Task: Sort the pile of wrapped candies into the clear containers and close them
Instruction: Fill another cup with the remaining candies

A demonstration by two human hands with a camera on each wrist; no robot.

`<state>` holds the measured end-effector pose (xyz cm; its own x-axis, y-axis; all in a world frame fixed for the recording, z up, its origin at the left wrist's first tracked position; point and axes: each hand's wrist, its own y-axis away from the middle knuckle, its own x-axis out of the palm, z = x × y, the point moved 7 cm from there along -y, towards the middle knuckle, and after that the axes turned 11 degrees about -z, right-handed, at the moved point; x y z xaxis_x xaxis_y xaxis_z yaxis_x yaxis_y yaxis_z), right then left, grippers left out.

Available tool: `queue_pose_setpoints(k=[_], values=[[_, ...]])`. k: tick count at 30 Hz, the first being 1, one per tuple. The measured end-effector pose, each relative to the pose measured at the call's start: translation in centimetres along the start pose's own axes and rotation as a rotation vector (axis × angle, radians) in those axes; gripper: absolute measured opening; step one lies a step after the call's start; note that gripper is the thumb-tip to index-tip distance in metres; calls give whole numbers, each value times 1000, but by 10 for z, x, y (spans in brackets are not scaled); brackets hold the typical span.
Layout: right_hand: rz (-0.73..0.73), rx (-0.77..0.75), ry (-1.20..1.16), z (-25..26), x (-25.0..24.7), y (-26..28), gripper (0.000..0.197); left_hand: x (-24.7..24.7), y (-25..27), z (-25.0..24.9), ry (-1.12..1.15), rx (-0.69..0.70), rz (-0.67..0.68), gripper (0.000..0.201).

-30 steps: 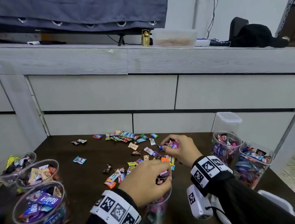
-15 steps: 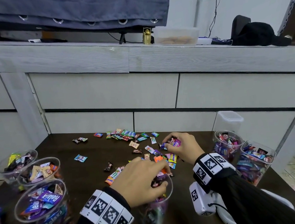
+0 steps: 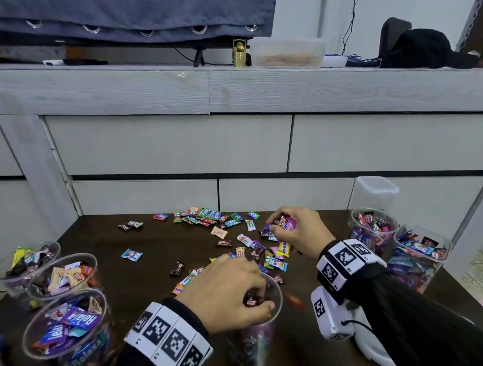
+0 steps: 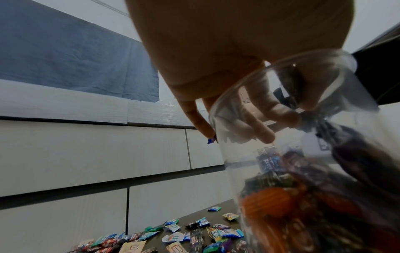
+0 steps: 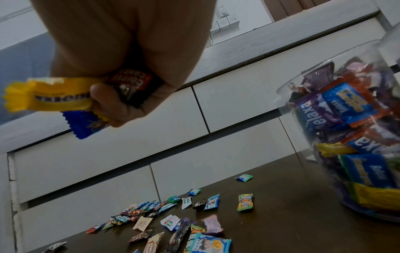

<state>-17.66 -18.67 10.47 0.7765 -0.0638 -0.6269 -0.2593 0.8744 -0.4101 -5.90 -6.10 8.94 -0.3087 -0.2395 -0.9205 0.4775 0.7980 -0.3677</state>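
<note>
Left hand [image 3: 225, 290]: fingers curled down into the mouth of a clear cup [image 3: 254, 344] at 6 o'clock on the tabletop [image 3: 140, 254], pinching a dark wrapped candy [image 3: 253, 300] just inside the rim. Left wrist view shows the fingertips [image 4: 266, 135] bunched together inside the cup [image 4: 303, 154], above dark and orange wrappers partly filling it

Right hand [image 3: 298, 230]: at 1 o'clock from the cup, fingers curled tight round a bunch of candies [image 3: 282, 224]; right wrist view shows a yellow Mentos [image 5: 49, 95], a blue wrapper and a dark coffee candy in the fist [image 5: 121, 68]

Loose candies [image 3: 222, 233]: scattered mid-tabletop, 12 o'clock from the cup. Three filled cups [image 3: 65, 326] at 9 o'clock, two [image 3: 417, 256] at 3 o'clock, all lidless
</note>
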Motion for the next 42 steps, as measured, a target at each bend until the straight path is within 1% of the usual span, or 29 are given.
queue_pose_setpoints(k=[2,4,7,12,14,17,18,19,20,22,23,24,25,27,29,31,34,37,39,42], values=[[4,-1,4,0,0,0,4,-1,-2,-1,-10,-2,4,30],[6,-5,23,0,1,0,5,-4,-4,-2,36,-16,-3,22],[4,-3,37,1,2,1,8,-4,-6,-1,79,-51,15,25],[-10,-1,-12,5,2,2,7,-2,-8,0,-26,-56,21,22],[-24,1,-45,8,-1,2,5,-4,-6,0,25,-75,-26,24],[-45,-19,-79,18,-6,3,5,-11,4,5,284,-156,-219,27],[-50,-26,-101,23,-8,4,4,-10,10,9,380,-201,-280,32],[-51,-32,-131,28,-9,6,4,-8,16,13,471,-245,-325,42],[-51,-40,-160,34,-9,9,5,-4,21,17,561,-283,-350,57],[-51,-71,-193,47,-7,16,7,6,29,24,741,-346,-341,93],[-49,-94,-201,54,-5,21,8,12,31,27,827,-375,-317,107],[-41,-119,-213,60,-2,26,10,18,33,30,902,-394,-294,115],[-29,-141,-230,66,2,33,11,22,33,33,944,-399,-273,118],[1,-174,-252,74,10,46,13,28,34,35,928,-390,-243,116],[23,-241,-211,79,17,60,14,31,34,38,903,-384,-240,114],[60,-319,-152,83,23,73,15,33,35,40,905,-382,-248,120],[161,-401,-104,87,30,87,16,35,37,43,882,-412,-240,126],[275,-482,-21,93,38,94,16,36,38,43,866,-420,-231,128],[327,-489,30,95,43,95,17,34,38,42,857,-418,-229,129],[341,-470,37,98,43,92,17,30,36,40,827,-405,-225,128]])
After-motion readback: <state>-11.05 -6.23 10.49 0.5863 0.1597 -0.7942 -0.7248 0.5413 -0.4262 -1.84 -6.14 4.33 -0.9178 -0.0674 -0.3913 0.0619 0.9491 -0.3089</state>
